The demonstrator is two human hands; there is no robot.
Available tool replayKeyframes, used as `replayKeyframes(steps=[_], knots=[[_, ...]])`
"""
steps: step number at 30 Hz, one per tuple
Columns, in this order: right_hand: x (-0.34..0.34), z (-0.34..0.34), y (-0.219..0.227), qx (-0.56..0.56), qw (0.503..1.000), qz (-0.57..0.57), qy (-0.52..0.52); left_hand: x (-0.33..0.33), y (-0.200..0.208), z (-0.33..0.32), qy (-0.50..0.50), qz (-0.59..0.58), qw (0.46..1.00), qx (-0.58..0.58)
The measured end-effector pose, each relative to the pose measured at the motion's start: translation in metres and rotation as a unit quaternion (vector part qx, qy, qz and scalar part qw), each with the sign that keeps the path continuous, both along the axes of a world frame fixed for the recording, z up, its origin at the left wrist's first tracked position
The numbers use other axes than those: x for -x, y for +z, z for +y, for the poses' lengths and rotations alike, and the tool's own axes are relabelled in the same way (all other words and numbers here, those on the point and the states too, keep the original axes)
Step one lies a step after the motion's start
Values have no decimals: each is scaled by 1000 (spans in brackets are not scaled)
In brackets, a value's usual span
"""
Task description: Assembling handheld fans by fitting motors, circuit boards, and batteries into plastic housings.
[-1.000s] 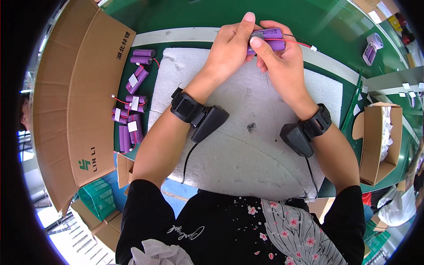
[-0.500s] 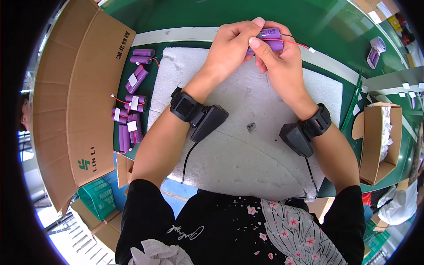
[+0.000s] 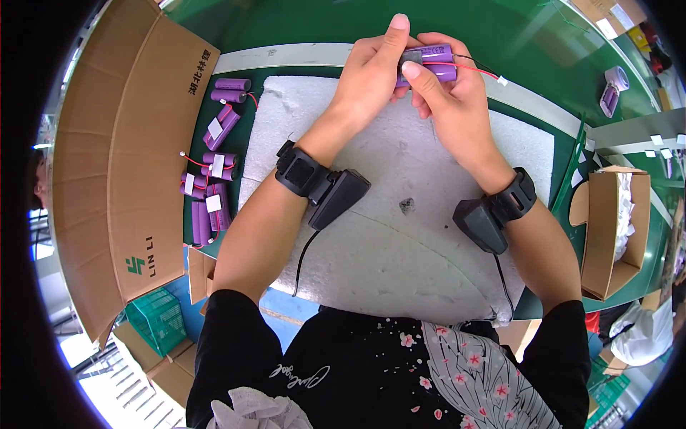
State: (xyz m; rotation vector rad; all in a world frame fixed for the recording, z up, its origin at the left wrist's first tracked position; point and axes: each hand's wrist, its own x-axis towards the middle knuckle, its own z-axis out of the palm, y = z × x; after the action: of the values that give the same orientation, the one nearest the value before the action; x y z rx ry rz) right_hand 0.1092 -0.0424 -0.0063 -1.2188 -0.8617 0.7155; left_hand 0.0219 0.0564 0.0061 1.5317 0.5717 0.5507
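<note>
A purple two-cell battery pack (image 3: 438, 53) is held up beyond the far part of the foam mat, with red and black wires running right to a small white connector. My right hand (image 3: 457, 93) grips it, thumb on its near side and fingers behind. At its left end is my left hand (image 3: 368, 75), thumb lifted off and pointing away, its other fingers curled beneath the pack and partly hidden. Between the hands a dark grey patch (image 3: 411, 56) shows on the pack. Each wrist wears a black strapped device.
Below my hands lies a light grey foam mat (image 3: 371, 236) on the green table. Several purple battery packs (image 3: 221, 129), some with white labels, lie left of it beside a tall cardboard box (image 3: 136, 157). At right stand an opened carton (image 3: 600, 243) with white pieces and a purple-and-white item (image 3: 609, 99).
My left thumb has risen off the battery pack and straightened, uncovering the dark grey patch. The right hand keeps its grip, nearly unmoved. At far right, the purple-and-white item has shifted slightly right.
</note>
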Motion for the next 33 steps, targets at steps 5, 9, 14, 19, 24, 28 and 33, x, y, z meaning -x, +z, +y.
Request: replayKeyframes(steps=[5,9,14,19,24,28,33], knots=[[0,1,2,-20,1000,14,18,-2,0,-1,16,-15,999,29],[0,0,1,-58,997,34,42,-4,0,1,16,-47,998,47],[0,0,4,-50,997,15,48,-3,-4,2,-21,-79,995,54],[1,0,2,-47,998,2,44,-2,-4,2,-15,-76,996,46],[-1,0,4,-35,998,13,44,-2,-4,3,-13,-70,996,50],[-1,-1,4,-57,997,16,58,-2,-2,4,-19,-77,995,60],[-2,0,0,-53,998,24,1,-4,-3,-1,-41,-92,992,73]])
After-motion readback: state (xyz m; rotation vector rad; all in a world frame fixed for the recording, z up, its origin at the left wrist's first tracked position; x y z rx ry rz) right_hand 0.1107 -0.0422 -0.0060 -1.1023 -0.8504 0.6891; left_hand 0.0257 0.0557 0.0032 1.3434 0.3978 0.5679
